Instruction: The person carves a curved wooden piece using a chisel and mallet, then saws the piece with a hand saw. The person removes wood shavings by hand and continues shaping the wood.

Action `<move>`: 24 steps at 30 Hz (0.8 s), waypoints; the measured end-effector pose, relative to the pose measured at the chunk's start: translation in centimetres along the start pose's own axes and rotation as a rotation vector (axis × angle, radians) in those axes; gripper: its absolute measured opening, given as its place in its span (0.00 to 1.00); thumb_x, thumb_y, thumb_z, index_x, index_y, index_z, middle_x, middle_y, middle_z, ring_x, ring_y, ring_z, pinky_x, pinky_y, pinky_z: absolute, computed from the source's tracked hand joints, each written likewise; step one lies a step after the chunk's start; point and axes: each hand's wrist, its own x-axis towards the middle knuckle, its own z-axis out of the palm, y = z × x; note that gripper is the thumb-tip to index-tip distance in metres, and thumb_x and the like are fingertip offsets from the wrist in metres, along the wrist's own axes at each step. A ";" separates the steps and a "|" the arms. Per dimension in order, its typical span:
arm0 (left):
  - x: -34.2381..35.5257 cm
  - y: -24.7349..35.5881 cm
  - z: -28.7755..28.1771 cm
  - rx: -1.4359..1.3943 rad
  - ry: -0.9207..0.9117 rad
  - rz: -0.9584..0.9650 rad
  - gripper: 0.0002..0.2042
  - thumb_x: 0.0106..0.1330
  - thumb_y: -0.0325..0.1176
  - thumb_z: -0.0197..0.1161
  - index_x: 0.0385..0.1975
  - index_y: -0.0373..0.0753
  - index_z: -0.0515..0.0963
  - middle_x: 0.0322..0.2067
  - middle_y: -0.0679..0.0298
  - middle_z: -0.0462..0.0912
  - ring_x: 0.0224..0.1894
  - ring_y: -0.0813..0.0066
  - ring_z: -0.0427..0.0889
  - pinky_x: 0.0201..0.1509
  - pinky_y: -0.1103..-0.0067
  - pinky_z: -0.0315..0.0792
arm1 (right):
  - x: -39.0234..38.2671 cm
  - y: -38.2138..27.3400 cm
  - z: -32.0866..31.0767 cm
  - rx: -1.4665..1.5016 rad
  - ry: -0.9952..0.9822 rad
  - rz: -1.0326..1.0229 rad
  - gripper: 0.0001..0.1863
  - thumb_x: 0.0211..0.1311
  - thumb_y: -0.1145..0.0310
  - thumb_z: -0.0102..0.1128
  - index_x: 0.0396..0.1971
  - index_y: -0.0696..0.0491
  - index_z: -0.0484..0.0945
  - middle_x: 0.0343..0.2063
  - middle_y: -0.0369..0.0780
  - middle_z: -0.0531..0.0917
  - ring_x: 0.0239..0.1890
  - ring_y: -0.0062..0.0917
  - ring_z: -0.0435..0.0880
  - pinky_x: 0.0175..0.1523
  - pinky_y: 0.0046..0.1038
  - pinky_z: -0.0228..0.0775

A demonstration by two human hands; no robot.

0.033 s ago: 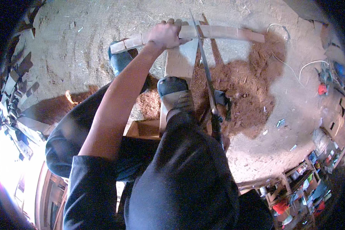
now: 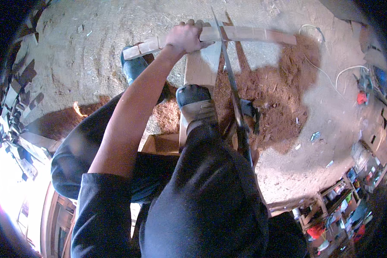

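My left hand (image 2: 185,38) is closed over a long pale wooden strip (image 2: 245,33) crossed by several thin lines. The strip lies over a wooden board (image 2: 198,71) running toward me. Just right of my left hand, a long narrow handsaw (image 2: 231,75) crosses the strip, its tip pointing away from me. Mostly hidden behind my bent leg, my right hand (image 2: 256,157) shows only a sliver of skin beside the saw's near end. My socked foot (image 2: 196,103) presses on the board; my other foot (image 2: 135,69) is below the strip's left end.
Reddish sawdust (image 2: 279,112) is heaped right of the saw. A pale cable (image 2: 337,79) curves over the dusty floor farther right. Wood offcuts (image 2: 15,99) are piled at the far left, and a wooden crate of mixed items (image 2: 337,195) stands at the lower right.
The saw has slid slightly away from me along its length. The strip's right part looks blurred, while my left hand stays almost in place.
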 end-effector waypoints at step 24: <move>0.6 -2.4 1.7 -0.032 0.050 0.012 0.35 0.55 0.68 0.56 0.52 0.45 0.73 0.43 0.50 0.79 0.43 0.48 0.82 0.45 0.61 0.78 | 16.6 -18.2 3.9 0.247 0.047 -0.214 0.06 0.65 0.69 0.58 0.29 0.55 0.77 0.14 0.26 0.67 0.15 0.12 0.64 0.20 0.21 0.57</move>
